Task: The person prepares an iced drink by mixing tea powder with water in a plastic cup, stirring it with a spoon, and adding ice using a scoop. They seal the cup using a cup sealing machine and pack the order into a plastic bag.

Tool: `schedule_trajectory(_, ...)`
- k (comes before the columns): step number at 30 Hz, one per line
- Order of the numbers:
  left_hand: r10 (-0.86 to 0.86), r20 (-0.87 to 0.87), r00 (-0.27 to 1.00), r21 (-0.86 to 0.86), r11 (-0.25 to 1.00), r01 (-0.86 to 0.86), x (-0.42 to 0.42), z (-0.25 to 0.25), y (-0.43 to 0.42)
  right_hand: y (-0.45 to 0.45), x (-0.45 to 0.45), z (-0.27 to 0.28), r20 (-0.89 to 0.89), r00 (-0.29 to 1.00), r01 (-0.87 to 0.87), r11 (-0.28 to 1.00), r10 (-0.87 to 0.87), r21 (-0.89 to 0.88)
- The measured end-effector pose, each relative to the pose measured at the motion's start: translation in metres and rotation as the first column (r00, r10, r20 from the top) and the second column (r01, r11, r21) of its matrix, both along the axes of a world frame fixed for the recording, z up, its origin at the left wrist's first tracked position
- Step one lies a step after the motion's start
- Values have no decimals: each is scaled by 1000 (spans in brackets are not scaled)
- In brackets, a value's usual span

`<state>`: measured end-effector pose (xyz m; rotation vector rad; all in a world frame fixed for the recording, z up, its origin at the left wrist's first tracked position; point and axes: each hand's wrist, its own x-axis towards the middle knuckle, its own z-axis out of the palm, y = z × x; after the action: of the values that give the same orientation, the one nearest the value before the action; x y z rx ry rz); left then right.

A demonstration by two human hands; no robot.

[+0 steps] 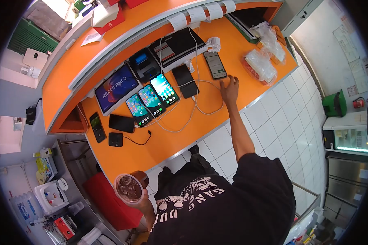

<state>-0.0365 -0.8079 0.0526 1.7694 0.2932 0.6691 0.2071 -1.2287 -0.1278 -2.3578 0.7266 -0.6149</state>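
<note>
My left hand (143, 205) is wrapped round a clear plastic cup of iced brown drink (129, 188), held beside the counter's front edge. Over the orange counter (151, 147), my right hand (230, 89) is open, with its fingers stretched out and nothing in them. Just beyond those fingertips lies a phone with a lit page of text (215, 65). Left of that phone is a dark-screened phone (185, 81) with a white cable. I cannot tell whether the right fingertips touch the counter.
Several lit phones (148, 100), a boxed tablet (117, 89), a black receipt printer (144, 64) and a small black box (115, 139) sit on the counter. White cables (196, 112) loop across it. Plastic-bagged packs (259, 67) lie at the right end; a red bin (110, 200) stands below left.
</note>
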Motion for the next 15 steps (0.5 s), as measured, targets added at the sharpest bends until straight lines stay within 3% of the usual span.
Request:
schedule_trajectory(3,32,20,999,-13,999,-32,-4,0,6,5,-54,-22,247,961,121,992,-124,28)
schedule_trajectory(5,53,34,998,-27,998,-52,-7,-1,12,26,-98,-31,355,834,337,900,-421,276)
schedule_trajectory(7,75,48,996,-41,996,-73,-12,-1,25,42,-142,-66,221,716,616,748,-663,248)
schedule_trajectory(8,84,59,995,-50,995,-81,-13,-1,32,49,-169,-94,152,732,636,746,-664,198)
schedule_trajectory(9,87,68,994,-70,994,-82,-16,-1,39,61,-197,-118,60,769,591,743,-636,314)
schedule_trajectory(11,105,99,990,-206,975,-82,-23,1,54,107,-247,-138,-263,939,291,916,-220,275)
schedule_trajectory(12,97,51,994,-213,973,-84,-26,5,66,131,-256,-138,-393,918,95,931,55,353)
schedule_trajectory(13,96,53,994,-229,970,-82,-33,6,79,154,-263,-134,-477,811,-107,887,339,449)
schedule_trajectory(14,103,-27,994,-226,968,-106,-51,-5,99,177,-264,-124,-522,625,-280,791,580,544)
schedule_trajectory(15,164,1,987,-153,975,-161,-63,-4,115,202,-263,-107,-529,388,-412,656,754,633)
